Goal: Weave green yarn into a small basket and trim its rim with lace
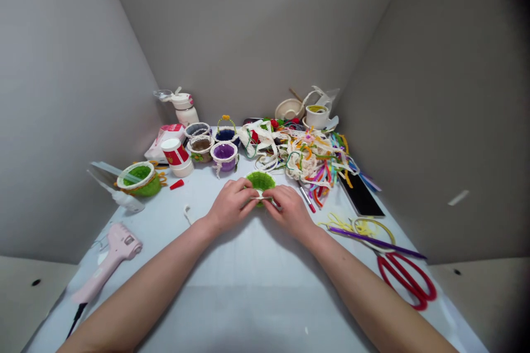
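Both my left hand (232, 203) and right hand (290, 209) pinch a thin white strip (259, 197) at the near side of the round green cup (260, 178) in the middle of the table (240, 265); I take this step to be fitting trim to the rim, and the next move calls for light, even pressure so the strip follows the curve. Just beyond stands a purple cup (226, 153) edged in bumpy white braid, with a limp tangle of lace and yarn (307, 167) to its right. Farther out lie a smooth pink glue gun (116, 249) and scissors (404, 278) with looped red handles.
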The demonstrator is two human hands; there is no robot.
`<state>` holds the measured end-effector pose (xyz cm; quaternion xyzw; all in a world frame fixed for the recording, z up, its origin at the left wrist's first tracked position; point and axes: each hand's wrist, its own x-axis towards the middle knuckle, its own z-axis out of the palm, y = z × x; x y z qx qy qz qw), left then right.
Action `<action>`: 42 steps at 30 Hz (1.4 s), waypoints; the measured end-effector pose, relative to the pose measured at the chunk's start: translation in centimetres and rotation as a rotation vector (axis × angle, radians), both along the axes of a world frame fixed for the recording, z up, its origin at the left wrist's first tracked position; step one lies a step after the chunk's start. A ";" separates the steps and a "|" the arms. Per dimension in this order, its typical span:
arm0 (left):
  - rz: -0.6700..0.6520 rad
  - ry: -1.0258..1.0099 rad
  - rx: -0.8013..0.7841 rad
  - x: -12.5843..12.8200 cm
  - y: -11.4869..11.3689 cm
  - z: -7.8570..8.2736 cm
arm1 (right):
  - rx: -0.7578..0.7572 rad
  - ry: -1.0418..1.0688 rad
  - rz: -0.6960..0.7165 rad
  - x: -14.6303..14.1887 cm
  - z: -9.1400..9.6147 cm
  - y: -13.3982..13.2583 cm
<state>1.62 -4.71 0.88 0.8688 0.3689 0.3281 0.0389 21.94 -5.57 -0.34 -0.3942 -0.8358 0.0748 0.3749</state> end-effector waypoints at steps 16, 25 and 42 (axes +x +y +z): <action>0.019 -0.049 0.012 0.4 0.4 -0.9 | -0.072 0.077 -0.069 0.5 -0.1 -0.3; 0.096 -0.101 0.007 1.3 -0.1 -0.7 | -0.169 0.257 -0.107 1.2 -0.3 -1.6; 0.195 -0.148 -0.057 2.3 0.1 -0.5 | -0.153 0.368 -0.108 0.1 -0.5 -1.3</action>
